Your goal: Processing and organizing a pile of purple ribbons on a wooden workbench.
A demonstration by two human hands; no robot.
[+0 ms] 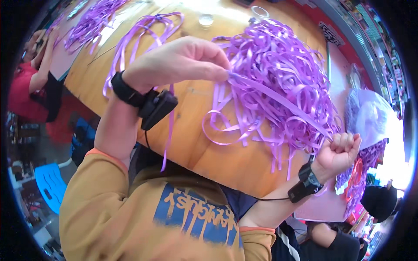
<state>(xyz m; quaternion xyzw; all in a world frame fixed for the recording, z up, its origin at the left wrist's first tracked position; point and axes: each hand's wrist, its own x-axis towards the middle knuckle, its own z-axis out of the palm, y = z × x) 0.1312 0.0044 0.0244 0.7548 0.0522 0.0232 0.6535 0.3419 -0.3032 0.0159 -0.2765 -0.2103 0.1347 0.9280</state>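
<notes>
Left hand (pixel 183 61) up over the table (pixel 217 161), fingers pinched on one end of a purple ribbon (pixel 278 101). Right hand (pixel 342 150) is a closed fist at the table's right edge, gripping the other end; strip runs taut between both hands, diag across the big ribbon pile (pixel 278 65). Black wrist devices (pixel 154 106) on both arms w/ cable. More loose ribbons (pixel 143 30) at the table's far left. Another person in red (pixel 28 89) sits at far left, blue stool (pixel 50 182) on the floor below.
</notes>
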